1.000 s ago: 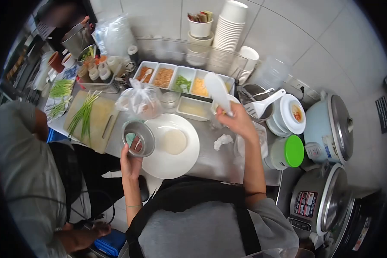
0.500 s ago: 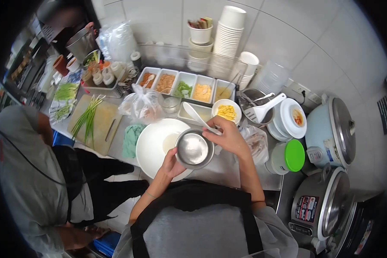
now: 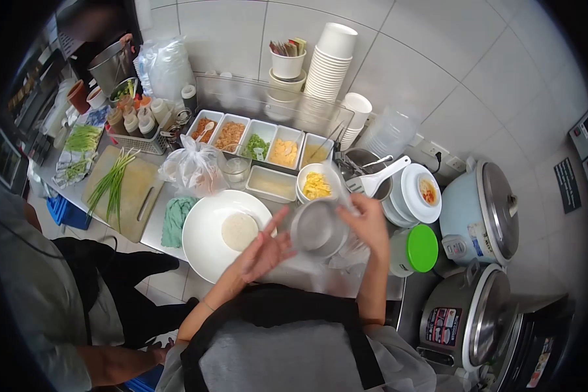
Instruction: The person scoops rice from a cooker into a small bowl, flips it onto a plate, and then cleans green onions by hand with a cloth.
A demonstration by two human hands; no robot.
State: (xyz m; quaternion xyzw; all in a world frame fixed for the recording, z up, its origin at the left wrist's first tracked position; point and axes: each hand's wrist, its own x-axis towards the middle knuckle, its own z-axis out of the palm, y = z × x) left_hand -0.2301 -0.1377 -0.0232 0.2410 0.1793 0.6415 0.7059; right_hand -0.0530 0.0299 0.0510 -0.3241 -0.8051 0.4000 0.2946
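Observation:
My left hand (image 3: 268, 250) has its fingers spread and holds nothing, between the large white bowl (image 3: 196, 225) and the metal bowl. A round pale disc (image 3: 240, 231) lies in the white bowl. My right hand (image 3: 367, 219) is closed at the right rim of the metal bowl (image 3: 319, 228), which is blurred by motion. A blurred white shape, perhaps the spoon, shows by the right fingers. Just behind stands a small bowl of yellow food (image 3: 316, 185).
Food trays (image 3: 258, 144) line the back under a clear shield. Stacked cups (image 3: 330, 65), plates (image 3: 421, 193), a green-lidded jar (image 3: 422, 248) and two cookers (image 3: 475, 215) stand rightward. Scallions lie on a cutting board (image 3: 140, 189). Another person (image 3: 39, 287) stands at left.
My left hand has let go of the metal bowl and opened. The metal bowl is now at my right hand, farther right of the white bowl. The view has shifted.

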